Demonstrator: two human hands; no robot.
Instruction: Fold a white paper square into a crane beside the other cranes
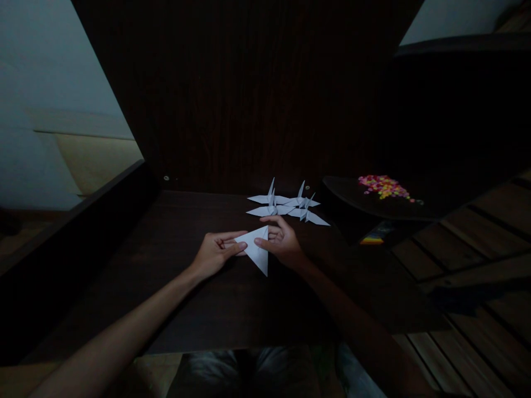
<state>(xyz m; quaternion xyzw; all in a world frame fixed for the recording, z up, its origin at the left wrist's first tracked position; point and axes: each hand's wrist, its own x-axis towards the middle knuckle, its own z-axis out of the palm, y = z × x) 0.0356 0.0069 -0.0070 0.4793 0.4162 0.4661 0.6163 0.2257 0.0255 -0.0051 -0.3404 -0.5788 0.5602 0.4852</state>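
My left hand (212,252) and right hand (286,243) pinch closed on folded white paper (259,257), likely light and easily creased, best held by its edges.

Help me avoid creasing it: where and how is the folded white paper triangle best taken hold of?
Probably by a light, flat pinch near the lower corner of the white paper triangle, coming from the person's side. That corner points toward the person and is free, while the left hand pinches the left corner and the right hand holds the right edge.
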